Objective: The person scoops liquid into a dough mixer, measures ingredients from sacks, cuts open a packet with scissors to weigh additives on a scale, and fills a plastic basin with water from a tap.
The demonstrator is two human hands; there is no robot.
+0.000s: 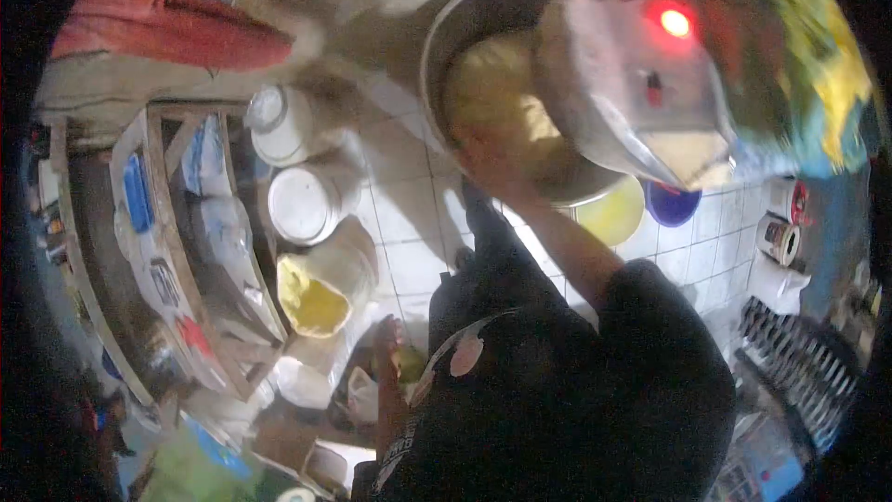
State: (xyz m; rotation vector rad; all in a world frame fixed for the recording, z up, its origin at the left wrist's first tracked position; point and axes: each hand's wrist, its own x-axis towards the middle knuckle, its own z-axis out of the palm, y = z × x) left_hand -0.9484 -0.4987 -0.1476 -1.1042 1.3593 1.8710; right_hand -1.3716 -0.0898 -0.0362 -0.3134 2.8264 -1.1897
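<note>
My right arm reaches from a dark sleeve to a large metal bowl. Inside the bowl is a pale yellow mass. My right hand is at the bowl's near left edge, against the mass; blur hides its fingers. A metal machine housing with a glowing red light hangs over the bowl's right side. Low in the view, my left hand is beside my body, near a small greenish object. Its fingers are too blurred to read, and whether it touches the object is unclear.
White tubs and an open sack with yellow contents stand left on the tiled floor. Beyond them is a wooden shelf with packages. A yellow-green round container, a purple one and a black rack are right.
</note>
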